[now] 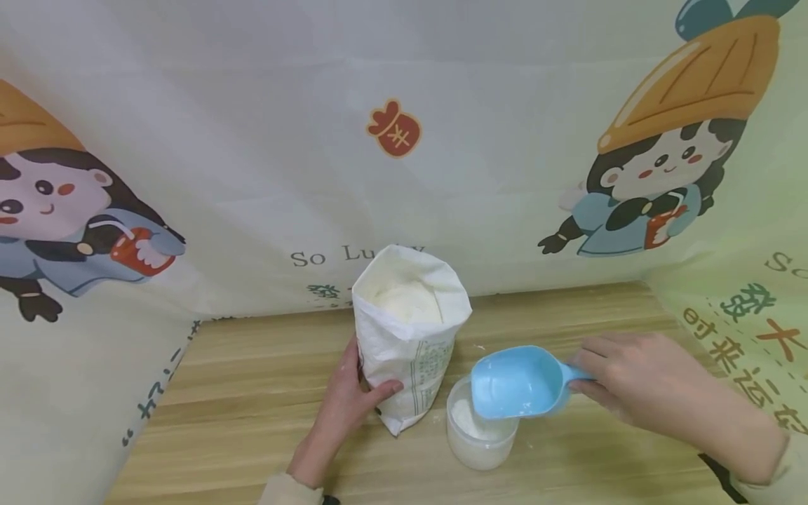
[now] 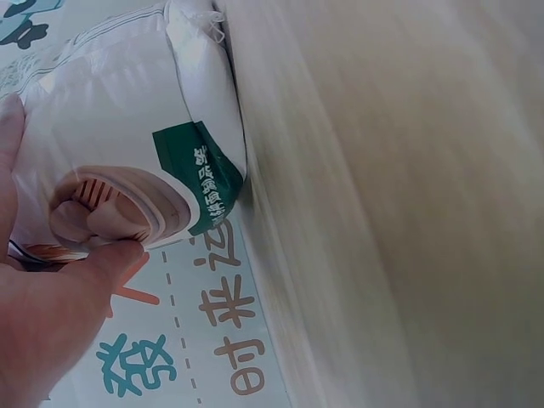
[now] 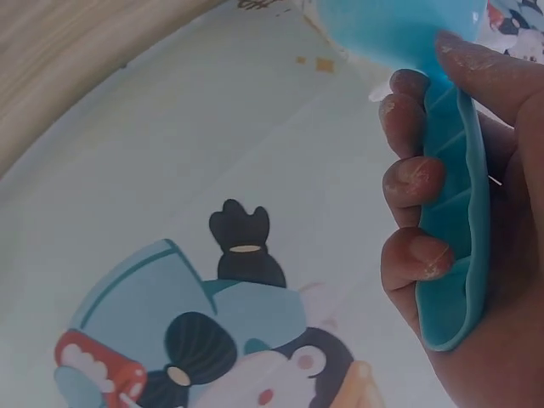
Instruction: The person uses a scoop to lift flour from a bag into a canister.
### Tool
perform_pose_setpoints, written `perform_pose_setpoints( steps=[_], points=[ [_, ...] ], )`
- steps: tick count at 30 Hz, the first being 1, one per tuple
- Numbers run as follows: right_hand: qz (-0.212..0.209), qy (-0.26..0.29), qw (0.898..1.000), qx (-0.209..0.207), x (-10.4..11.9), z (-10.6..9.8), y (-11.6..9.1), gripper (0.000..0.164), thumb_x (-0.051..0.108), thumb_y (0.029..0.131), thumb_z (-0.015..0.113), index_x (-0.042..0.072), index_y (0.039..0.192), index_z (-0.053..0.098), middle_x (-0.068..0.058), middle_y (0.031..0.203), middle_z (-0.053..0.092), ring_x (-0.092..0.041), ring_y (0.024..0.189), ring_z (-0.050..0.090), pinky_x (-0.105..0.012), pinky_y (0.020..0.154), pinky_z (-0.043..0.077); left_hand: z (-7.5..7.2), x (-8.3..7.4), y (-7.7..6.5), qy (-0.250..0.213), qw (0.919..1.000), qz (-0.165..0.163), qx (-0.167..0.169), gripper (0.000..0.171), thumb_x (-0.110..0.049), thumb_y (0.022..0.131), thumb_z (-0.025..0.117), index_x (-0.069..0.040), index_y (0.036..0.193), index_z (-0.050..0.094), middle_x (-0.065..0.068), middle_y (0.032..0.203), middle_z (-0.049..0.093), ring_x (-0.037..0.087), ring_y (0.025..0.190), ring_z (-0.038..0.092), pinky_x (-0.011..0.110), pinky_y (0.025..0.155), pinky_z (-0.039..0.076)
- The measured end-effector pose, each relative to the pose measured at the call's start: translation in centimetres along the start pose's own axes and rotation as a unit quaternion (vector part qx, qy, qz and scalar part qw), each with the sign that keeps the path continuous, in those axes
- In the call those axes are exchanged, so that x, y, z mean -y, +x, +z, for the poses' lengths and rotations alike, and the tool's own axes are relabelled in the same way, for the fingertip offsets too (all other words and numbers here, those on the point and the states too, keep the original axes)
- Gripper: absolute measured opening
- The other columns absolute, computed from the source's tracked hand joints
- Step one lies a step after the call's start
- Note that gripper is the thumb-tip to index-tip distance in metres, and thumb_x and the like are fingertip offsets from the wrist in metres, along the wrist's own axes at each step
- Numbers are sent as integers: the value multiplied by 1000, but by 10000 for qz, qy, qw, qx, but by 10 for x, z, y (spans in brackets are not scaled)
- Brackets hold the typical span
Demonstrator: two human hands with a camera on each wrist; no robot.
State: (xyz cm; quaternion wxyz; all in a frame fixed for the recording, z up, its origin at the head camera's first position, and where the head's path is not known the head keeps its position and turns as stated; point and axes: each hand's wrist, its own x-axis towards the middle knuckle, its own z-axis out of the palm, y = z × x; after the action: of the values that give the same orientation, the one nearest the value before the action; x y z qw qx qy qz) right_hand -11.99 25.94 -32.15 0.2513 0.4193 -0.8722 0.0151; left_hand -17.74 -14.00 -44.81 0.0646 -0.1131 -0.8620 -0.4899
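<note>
A white paper bag (image 1: 435,365) stands upright with its top open, full of pale powder (image 1: 410,301). My left hand (image 1: 347,403) grips its lower left side, thumb across the front; the left wrist view shows the bag's green label (image 2: 202,174). Just right of the bag is a round clear tub (image 1: 482,452) with white powder inside. Over its rim, my right hand (image 1: 644,379) holds a light blue scoop (image 1: 520,382). In the right wrist view, the fingers wrap round the scoop's ribbed handle (image 3: 450,221). White dust coats the fingertips (image 3: 416,178).
The wood-grain tabletop (image 1: 240,393) carries a few specks of powder around the tub. A pale printed cloth (image 1: 284,140) with cartoon figures stands behind the table and along both sides.
</note>
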Motion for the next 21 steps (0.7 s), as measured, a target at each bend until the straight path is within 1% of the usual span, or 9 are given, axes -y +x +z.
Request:
perform_pose_setpoints(
  steps=[2,4,9,11,14,16,18,20,21],
  points=[
    [221,53,9997,61,-1,-1,-4,47,59,105,46,22,87,70,18,76,54,3,62,41,-17,48,40,0,0,-1,-23,10000,27,5,110,-21,79,92,-5,162,21,23,154,46,40,140,47,55,117,37],
    [361,63,9993,76,-2,-1,-6,57,62,105,34,22,89,71,19,77,55,4,63,42,-17,48,40,0,1,-1,10,10000,48,0,110,-22,79,92,-4,162,21,24,154,46,41,140,46,55,117,36],
    [502,124,9987,17,-5,0,-11,57,64,105,35,22,94,73,22,78,54,7,64,40,-15,48,37,0,0,-1,152,9999,38,23,111,-25,79,92,-4,162,20,24,156,43,42,141,44,57,117,35],
    [541,127,9984,-61,-7,1,-13,59,65,104,33,23,94,73,22,79,56,8,64,42,-16,48,39,0,-1,-1,169,9998,22,34,112,-26,79,92,-4,162,20,25,157,42,42,142,43,57,118,35],
    [705,131,9974,-68,-12,0,-16,54,65,103,40,23,96,74,21,82,63,4,65,53,-20,51,47,0,-3,0,164,9999,-2,21,114,-25,78,93,-4,163,19,25,156,43,41,141,45,57,117,36],
    [805,194,9965,-82,-15,-2,-16,48,63,101,48,23,98,74,21,83,64,3,68,55,-23,54,51,-1,-5,1,173,9998,0,-5,117,-25,77,94,-5,164,17,25,156,43,41,141,45,57,116,37],
    [872,290,9957,-124,-19,-3,-16,43,60,100,54,22,99,74,21,82,62,3,68,54,-24,54,51,-2,-6,3,193,9998,2,-39,121,-25,75,95,-8,165,16,24,156,43,42,140,46,58,115,38],
    [871,345,9953,-258,-22,-4,-14,45,60,101,52,21,99,73,20,83,62,4,68,49,-24,53,48,-2,-8,4,195,9998,-15,-57,124,-26,74,96,-10,165,14,24,155,44,42,138,48,58,114,40],
    [873,366,9951,-295,-23,-5,-13,43,59,101,54,21,100,73,20,83,62,4,68,48,-24,52,47,-2,-8,5,202,9998,-10,-71,126,-25,73,96,-12,166,13,24,156,44,42,138,48,58,114,40]
  ],
)
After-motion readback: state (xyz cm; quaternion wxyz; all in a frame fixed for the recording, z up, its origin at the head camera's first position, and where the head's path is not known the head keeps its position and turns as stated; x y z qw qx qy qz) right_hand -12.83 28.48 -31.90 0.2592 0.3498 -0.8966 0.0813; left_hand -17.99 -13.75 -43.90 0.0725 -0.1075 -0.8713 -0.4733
